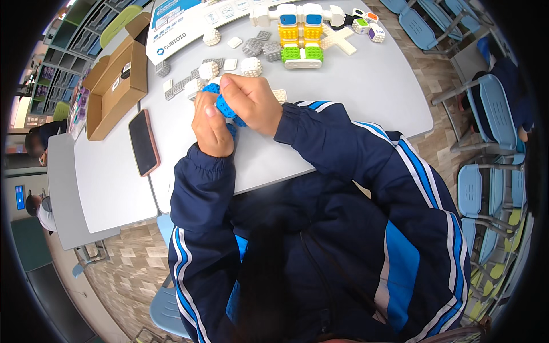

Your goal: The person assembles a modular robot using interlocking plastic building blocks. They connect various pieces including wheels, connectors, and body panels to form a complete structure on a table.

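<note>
Both my hands meet over the near part of the white table, gripping blue studded building blocks (226, 108) between them. My left hand (211, 127) wraps the blocks from the left, thumb pressed on them. From the right, my right hand (251, 103) curls round them with its thumb on top. Fingers hide much of the blue pieces, so how they join cannot be seen. Just beyond my hands lie white rounded blocks (250, 67) and grey studded pieces (184, 82). Farther right stands a built figure of white, yellow and green blocks (301, 38).
An open cardboard box (117, 86) and a phone (143, 142) lie to the left. A printed sheet (189, 28) covers the far left of the table (366, 86). Small cubes with coloured faces (366, 26) sit at the far right. Blue chairs (496, 108) stand beyond the right edge.
</note>
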A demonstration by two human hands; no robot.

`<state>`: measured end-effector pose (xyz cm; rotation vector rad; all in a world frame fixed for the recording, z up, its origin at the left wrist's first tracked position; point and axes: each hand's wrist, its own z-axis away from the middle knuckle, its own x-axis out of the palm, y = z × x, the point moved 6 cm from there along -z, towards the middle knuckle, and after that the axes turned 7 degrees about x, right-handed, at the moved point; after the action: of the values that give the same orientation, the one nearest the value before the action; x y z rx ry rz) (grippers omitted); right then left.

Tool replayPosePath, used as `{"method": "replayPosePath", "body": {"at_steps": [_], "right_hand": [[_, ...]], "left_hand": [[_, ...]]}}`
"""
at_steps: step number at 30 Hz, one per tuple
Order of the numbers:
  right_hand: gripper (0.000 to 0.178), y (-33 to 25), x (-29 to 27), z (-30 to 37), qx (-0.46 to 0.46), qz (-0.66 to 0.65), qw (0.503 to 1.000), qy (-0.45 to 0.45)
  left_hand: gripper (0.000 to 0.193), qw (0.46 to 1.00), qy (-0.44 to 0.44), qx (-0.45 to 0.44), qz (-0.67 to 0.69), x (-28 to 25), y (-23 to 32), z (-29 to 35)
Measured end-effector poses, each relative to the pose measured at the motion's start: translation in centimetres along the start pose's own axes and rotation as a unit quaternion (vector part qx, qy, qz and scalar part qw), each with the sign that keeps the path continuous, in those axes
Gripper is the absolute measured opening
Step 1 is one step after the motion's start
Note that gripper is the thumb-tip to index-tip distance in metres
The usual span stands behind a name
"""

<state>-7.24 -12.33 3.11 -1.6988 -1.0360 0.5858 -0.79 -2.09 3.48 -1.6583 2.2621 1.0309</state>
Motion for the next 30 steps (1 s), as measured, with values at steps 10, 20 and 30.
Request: {"method": "replayPosePath", "body": {"at_steps": [10,20,30], "right_hand": [[0.040,0.8,-2.2,-1.2,0.149,-0.206,0.965,0.056],[0.026,-0.2,-4.2,-3.1,-0.047,0.126,0.983,0.122],[0.029,2.6,-3.3,-3.2,-0.147,0.388,0.909,0.038]], "left_hand": [[0.056,0.998,-0.001,-0.013,0.054,-0.2,0.0,0.0],[0.030,0.982,0.147,-0.107,-0.054,-3.7,-4.8,0.3],[0.032,0.972,0.008,-0.119,-0.202,-1.9,-5.7,0.7]]}}
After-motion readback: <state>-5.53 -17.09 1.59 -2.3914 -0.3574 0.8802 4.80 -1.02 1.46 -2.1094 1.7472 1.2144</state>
